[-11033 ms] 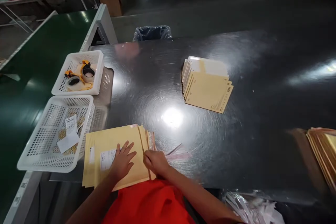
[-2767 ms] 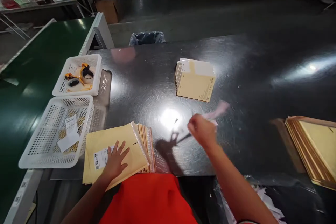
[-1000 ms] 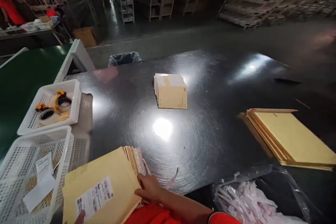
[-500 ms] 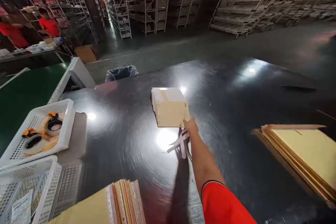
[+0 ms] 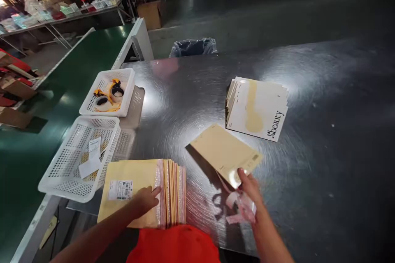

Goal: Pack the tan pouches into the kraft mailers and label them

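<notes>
My right hand point(image 5: 250, 191) pinches the near corner of a flat tan booklet point(image 5: 226, 153) held just above the steel table point(image 5: 191, 102), with thin pink strips point(image 5: 239, 207) dangling under the fingers. Farther back lies a stack of the same booklets point(image 5: 256, 107); its top one shows a white cover with black lettering. My left hand point(image 5: 145, 199) rests on a fanned pile of yellow padded envelopes point(image 5: 138, 191) at the table's near edge, fingers bent over the open flaps. The top envelope carries a white shipping label point(image 5: 120, 189).
Two white perforated baskets stand at the left: the near one point(image 5: 77, 160) holds paper slips, the far one point(image 5: 108, 90) tape dispensers. A green conveyor belt point(image 5: 55, 90) runs along the left. A lined bin point(image 5: 194, 47) sits behind the table. People in red stand far back left.
My right hand reached to the far stack, took the top tan booklet and drew it back toward me. The stack now shows a white cover. My left hand stays on the envelopes.
</notes>
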`<action>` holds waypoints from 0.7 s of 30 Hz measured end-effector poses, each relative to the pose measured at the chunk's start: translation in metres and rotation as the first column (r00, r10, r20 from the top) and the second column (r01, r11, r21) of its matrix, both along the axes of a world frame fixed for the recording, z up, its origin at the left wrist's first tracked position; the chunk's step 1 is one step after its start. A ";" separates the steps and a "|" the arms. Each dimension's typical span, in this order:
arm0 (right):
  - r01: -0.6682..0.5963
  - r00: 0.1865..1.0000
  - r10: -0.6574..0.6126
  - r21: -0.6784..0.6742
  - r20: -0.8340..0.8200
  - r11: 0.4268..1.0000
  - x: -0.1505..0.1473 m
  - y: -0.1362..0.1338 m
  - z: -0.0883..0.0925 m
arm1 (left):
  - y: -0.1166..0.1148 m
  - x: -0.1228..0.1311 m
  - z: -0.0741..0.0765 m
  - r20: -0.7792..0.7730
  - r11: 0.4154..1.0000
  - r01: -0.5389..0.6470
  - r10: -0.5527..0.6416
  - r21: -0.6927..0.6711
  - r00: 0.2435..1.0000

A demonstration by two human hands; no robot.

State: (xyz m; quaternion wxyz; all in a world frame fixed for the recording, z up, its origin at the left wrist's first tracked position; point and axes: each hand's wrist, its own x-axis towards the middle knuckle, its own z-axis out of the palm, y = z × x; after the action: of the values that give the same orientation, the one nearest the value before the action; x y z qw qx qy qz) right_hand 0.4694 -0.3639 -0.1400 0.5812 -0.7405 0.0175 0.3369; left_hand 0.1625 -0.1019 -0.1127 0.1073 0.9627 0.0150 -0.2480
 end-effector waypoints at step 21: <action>-0.530 0.748 0.619 0.345 -0.241 0.775 -0.085 0.019 0.026 | -0.012 0.009 0.011 0.202 0.989 -0.015 0.045 -0.144 0.978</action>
State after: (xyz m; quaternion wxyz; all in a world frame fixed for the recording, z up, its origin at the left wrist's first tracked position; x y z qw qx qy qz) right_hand 0.3844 -0.3450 -0.1136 0.5256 -0.5583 -0.1559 0.6226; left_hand 0.1711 -0.1136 -0.1014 0.1802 0.9727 0.0007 -0.1465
